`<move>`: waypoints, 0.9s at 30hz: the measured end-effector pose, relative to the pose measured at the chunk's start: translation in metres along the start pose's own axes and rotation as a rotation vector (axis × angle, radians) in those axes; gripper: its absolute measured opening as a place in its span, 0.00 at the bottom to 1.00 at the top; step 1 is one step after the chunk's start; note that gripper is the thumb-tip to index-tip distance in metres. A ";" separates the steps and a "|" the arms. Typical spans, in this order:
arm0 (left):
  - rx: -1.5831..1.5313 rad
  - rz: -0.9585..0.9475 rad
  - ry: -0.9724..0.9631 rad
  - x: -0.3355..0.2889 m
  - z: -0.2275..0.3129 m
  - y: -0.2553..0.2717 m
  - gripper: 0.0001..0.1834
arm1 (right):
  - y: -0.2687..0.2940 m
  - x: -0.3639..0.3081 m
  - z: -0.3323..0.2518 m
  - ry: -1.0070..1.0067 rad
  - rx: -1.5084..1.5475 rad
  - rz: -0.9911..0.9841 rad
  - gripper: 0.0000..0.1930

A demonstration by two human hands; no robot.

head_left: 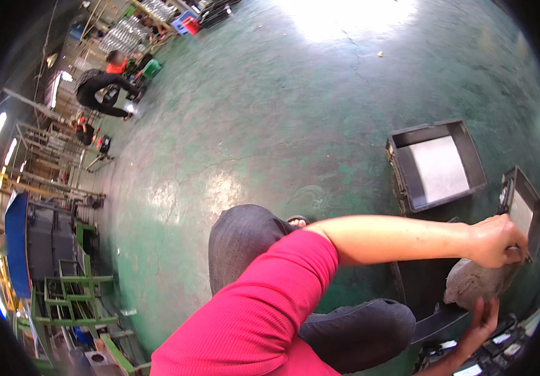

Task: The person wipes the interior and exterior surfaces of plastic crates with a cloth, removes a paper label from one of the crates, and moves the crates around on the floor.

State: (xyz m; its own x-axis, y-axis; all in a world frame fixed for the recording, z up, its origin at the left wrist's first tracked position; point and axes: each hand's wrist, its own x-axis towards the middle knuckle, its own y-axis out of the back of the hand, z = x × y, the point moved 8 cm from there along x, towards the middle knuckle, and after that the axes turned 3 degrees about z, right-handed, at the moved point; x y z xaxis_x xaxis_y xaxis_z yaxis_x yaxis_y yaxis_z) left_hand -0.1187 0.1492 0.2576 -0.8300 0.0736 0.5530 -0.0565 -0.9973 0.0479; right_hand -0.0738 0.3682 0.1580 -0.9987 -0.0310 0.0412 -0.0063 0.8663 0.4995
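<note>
While handling the grey sack-like bundle (473, 282), lying at the right between the two hands and just short of the narrow bin (535, 203), pull evenly with the left hand (498, 241), apparently clenched on the bundle's upper edge; cannot tell the exact amount of material gathered inside that fist. Bring the right hand (484, 321), with fingers loosely parted and slightly curled at the lower side, squarely beneath the sagging body; cannot tell actual contact from mere nearness there. Judging by the limp, lumpy outline, expect a shift of weight toward the bottom, so share the load across both palms rather than hanging everything from one pinched edge, and tilt slowly to avoid a sudden slump. Mind the narrow bin's rim and the black parts (505, 349) close to the right forearm, as likely places for snagging. Better to turn knees and torso toward the work than to stretch so far across the body. Leave the larger bin (451, 200) with the white sheet (439, 166) undisturbed.
</note>
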 end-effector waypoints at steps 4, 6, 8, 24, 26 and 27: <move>-0.052 -0.190 0.547 -0.056 -0.075 0.002 0.11 | 0.030 -0.007 0.033 -0.029 0.180 -0.075 0.12; 0.442 -0.176 0.564 -0.083 -0.132 -0.004 0.15 | 0.037 -0.002 0.076 -0.087 -0.107 -0.176 0.15; 0.759 -0.346 0.713 -0.113 -0.181 -0.012 0.21 | 0.025 -0.007 0.116 -0.037 -0.648 -0.215 0.23; 0.828 -0.196 0.583 -0.204 -0.269 -0.001 0.30 | -0.271 0.011 0.197 0.227 -0.642 -0.295 0.28; 0.783 -0.180 0.566 -0.201 -0.265 0.009 0.31 | -0.252 0.013 0.210 0.440 -0.681 -0.338 0.26; 0.785 -0.168 0.613 -0.202 -0.265 0.007 0.30 | -0.221 0.013 0.223 0.419 -0.632 -0.178 0.24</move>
State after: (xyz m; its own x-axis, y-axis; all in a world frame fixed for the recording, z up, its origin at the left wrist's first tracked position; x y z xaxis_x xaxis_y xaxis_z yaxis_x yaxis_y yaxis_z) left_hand -0.0985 0.1247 -0.0744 -0.9994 -0.0242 -0.0238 -0.0014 -0.6707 0.7417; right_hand -0.0964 0.2877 -0.1444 -0.8820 -0.4375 0.1751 -0.0083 0.3859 0.9225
